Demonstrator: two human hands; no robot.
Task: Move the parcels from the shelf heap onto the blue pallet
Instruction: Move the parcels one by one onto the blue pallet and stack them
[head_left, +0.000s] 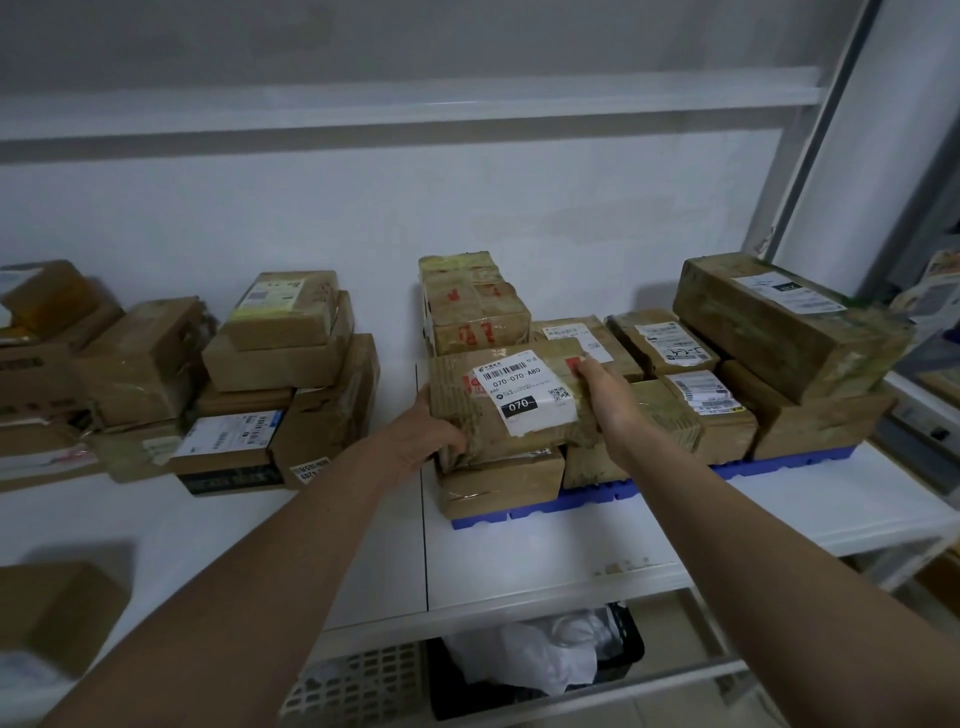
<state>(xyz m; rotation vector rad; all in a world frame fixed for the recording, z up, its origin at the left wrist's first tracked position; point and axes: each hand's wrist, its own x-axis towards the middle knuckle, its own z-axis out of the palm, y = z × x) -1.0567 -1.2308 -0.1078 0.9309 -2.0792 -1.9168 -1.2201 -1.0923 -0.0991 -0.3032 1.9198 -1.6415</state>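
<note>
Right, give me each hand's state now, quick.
Left hand: closed on the near left edge of the labelled parcel.
Right hand: closed on the same parcel's right end, atop the stack on the blue pallet.

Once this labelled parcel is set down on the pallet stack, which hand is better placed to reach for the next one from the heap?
Probably the left hand. It grips the labelled parcel on the side facing the parcel heap; the right hand sits over the blue pallet.
</note>
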